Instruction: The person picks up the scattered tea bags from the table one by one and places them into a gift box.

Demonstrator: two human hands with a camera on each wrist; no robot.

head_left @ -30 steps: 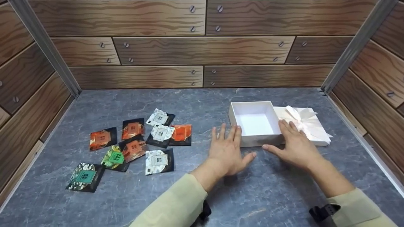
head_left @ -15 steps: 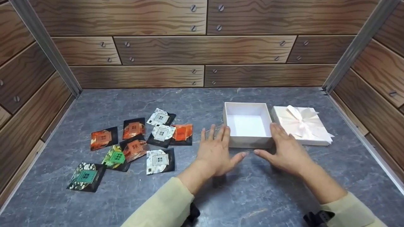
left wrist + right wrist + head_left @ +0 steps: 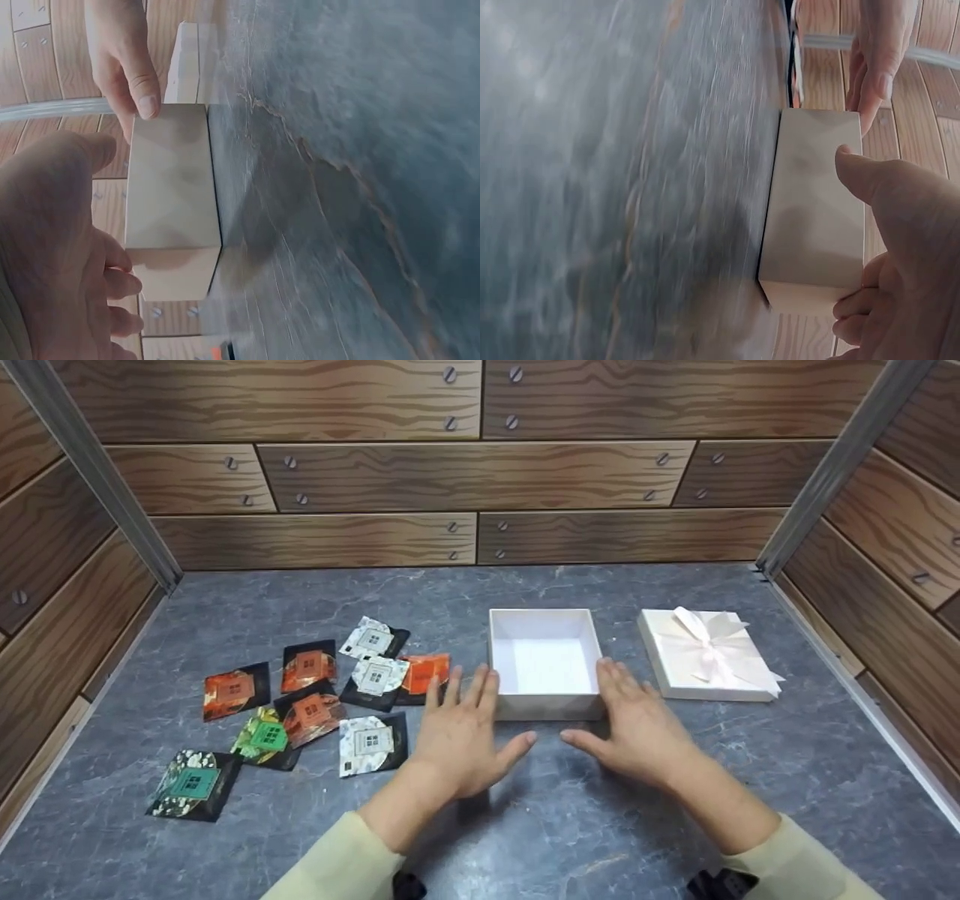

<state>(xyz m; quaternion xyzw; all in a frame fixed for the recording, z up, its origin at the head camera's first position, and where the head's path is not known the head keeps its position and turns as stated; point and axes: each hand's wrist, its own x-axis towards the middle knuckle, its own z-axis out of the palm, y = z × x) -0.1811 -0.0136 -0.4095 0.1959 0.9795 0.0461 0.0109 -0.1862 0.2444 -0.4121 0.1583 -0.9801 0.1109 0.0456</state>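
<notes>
A lidless white box [image 3: 546, 667] sits on a gray table [image 3: 525, 840], sachets [image 3: 309, 717] to its left, bow-topped lid [image 3: 709, 660] to its right. Left hand [image 3: 459, 746] and right hand [image 3: 646, 727], fingers straight, unclenched, touch its matching sides.

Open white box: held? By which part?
No curled grip: the left hand and right hand have straight fingers at opposite sides of the open white box.

Grey marble-patterned surface [image 3: 525, 847], pale-veined, carries nine flat square sachets [image 3: 309, 715] on the left, several overlapping, fronts orange, white, green or teal with black, plus an open white box [image 3: 547, 705] and, apart to its right, a flat white lid [image 3: 686, 671] topped with a bow [image 3: 709, 649].
</notes>
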